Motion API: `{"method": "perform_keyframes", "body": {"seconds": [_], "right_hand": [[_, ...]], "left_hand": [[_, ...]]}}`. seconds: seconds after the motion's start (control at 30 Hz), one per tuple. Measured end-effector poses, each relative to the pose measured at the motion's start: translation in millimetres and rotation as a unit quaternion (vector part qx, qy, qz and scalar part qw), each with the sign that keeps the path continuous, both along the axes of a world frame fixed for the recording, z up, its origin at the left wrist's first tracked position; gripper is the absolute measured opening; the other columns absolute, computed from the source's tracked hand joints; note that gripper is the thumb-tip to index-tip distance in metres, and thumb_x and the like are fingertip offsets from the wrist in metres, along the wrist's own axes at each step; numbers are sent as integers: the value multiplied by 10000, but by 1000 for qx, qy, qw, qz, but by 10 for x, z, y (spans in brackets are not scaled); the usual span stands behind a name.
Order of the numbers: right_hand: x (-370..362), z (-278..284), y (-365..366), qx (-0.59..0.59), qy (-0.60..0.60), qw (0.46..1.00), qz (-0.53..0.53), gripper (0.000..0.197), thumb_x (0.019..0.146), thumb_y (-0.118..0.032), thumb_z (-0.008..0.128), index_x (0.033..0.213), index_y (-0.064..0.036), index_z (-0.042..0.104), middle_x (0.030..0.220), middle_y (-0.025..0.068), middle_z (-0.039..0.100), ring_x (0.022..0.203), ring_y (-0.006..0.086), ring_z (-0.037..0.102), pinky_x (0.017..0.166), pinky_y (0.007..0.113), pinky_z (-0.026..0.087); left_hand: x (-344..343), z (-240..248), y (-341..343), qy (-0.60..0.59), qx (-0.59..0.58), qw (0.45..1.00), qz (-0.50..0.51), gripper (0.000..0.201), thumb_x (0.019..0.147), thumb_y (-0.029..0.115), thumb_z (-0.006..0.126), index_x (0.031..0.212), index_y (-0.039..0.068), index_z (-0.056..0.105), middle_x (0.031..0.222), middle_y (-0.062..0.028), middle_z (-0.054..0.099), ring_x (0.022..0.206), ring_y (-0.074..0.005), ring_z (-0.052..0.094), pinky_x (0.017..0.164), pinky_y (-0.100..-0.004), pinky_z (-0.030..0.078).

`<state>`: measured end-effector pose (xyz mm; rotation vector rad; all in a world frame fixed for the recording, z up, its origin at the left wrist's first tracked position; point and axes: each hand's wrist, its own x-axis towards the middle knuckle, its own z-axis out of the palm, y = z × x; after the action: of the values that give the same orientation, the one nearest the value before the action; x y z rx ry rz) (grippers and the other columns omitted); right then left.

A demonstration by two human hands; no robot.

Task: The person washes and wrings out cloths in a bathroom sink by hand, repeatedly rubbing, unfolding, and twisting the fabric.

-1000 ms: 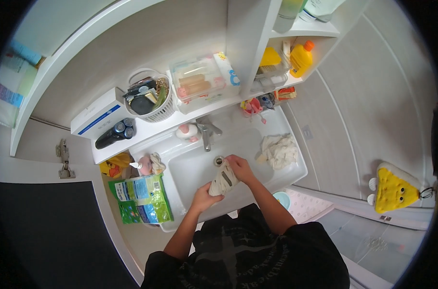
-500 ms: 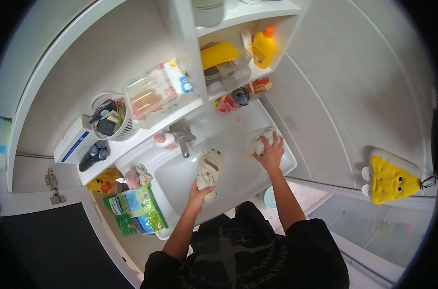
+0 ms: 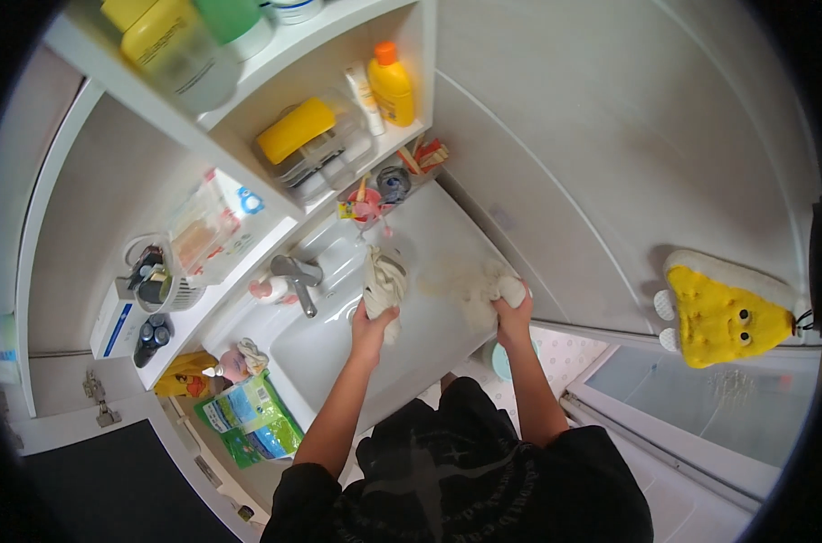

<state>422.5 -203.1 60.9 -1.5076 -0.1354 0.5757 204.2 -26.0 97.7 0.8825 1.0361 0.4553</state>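
Observation:
My left hand point(image 3: 372, 332) is closed around a bunched cream cloth point(image 3: 385, 281), which hangs over the white sink point(image 3: 329, 366) in front of the tap point(image 3: 298, 282). A dark stripe shows on the cloth. At the sink's right side, my right hand point(image 3: 515, 312) is closed around a smooth, white, rounded lump point(image 3: 511, 291); its exact kind cannot be made out. Just left of that hand, a pale, crumpled cloth point(image 3: 479, 294) lies on the sink surface, with brownish wet smears beside it.
A pink cup point(image 3: 365, 206) with brushes stands at the sink's back corner. Left of the basin are a pump bottle point(image 3: 233, 365) and a green packet point(image 3: 259, 421). Shelves hold a white basket point(image 3: 183, 295) and a yellow bottle point(image 3: 392, 88). A yellow sponge-like toy point(image 3: 732, 317) hangs at the right.
The view has shifted and turned. My right hand, spread over the pale cloth earlier, is now closed on a white lump at its right edge. My left hand keeps its cloth, now raised toward the back.

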Motion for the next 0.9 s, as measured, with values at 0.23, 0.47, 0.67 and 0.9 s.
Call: {"method": "perform_keyframes", "body": {"seconds": [0.23, 0.47, 0.67, 0.9], "right_hand": [[-388, 417, -520, 222, 267, 937, 53, 501, 754, -42, 688, 1223, -95, 519, 1159, 70, 599, 1099, 238, 609, 937, 398, 527], [-665, 497, -565, 282, 338, 892, 108, 395, 801, -48, 682, 1134, -136, 489, 1150, 66, 546, 1085, 232, 582, 882, 384, 546], [-657, 388, -606, 274, 331, 893, 133, 405, 786, -31, 677, 1132, -132, 494, 1142, 70, 554, 1081, 235, 588, 885, 387, 547], [-563, 339, -390, 291, 346, 878, 158, 426, 756, -13, 668, 1133, -124, 503, 1133, 79, 569, 1077, 240, 597, 892, 389, 544]], "left_hand": [[615, -309, 352, 92, 129, 983, -89, 475, 794, 121, 754, 1224, 45, 568, 1114, -52, 659, 977, -154, 622, 881, -290, 474], [1212, -669, 501, 142, 190, 968, -83, 631, 769, 322, 812, 1260, 42, 532, 1176, -91, 651, 1059, -201, 609, 932, -317, 457], [1566, -707, 315, 198, 176, 952, -152, 906, 799, 404, 794, 1453, 66, 266, 1365, -185, 481, 1203, -253, 516, 1008, -347, 417], [1112, -528, 324, 99, 129, 954, -251, 639, 910, 254, 659, 1482, 123, 405, 1489, -152, 366, 1323, -281, 426, 1108, -366, 343]]}}
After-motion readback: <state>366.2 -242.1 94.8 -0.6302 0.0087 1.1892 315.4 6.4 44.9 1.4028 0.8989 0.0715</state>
